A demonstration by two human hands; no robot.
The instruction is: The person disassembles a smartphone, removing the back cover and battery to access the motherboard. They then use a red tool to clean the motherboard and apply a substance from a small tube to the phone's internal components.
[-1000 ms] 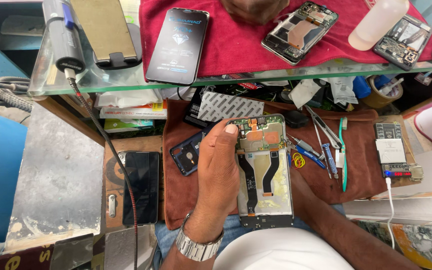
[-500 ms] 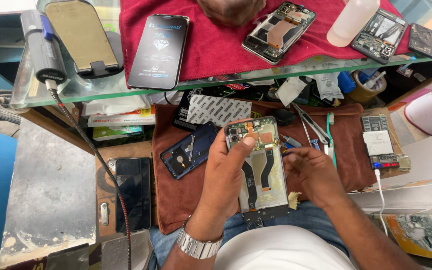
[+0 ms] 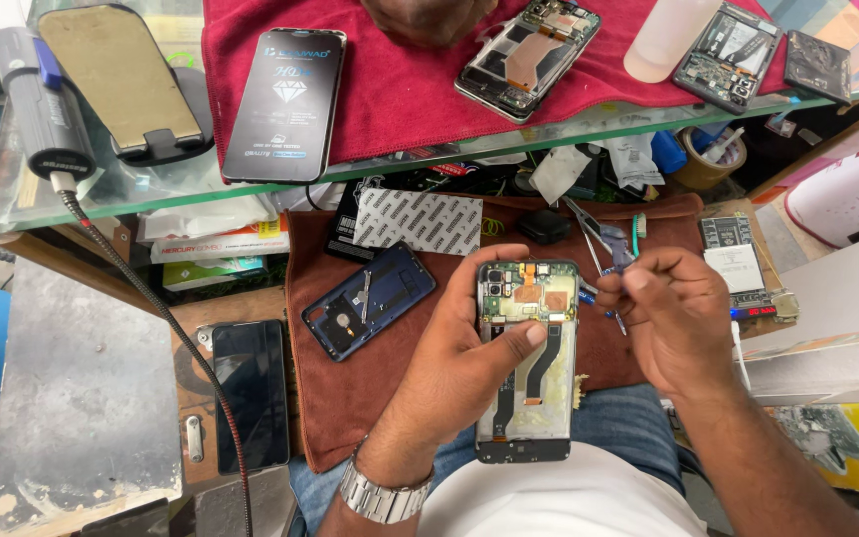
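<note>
Centre of the frame: the left hand [image 3: 459, 373] wraps around an opened phone [image 3: 527, 363], thumb pressed across its exposed insides, holding it over the brown cloth [image 3: 335, 398]. Just to its right, the right hand [image 3: 673, 318] pinches tweezers [image 3: 613, 261] between closed fingertips. A blue back cover [image 3: 368, 300] lies to the left.

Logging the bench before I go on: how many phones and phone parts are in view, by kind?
Opened phones with boards showing: 3
Intact phones, screen up: 2
Blue back cover: 1
Loose circuit board: 1
Total: 7
</note>
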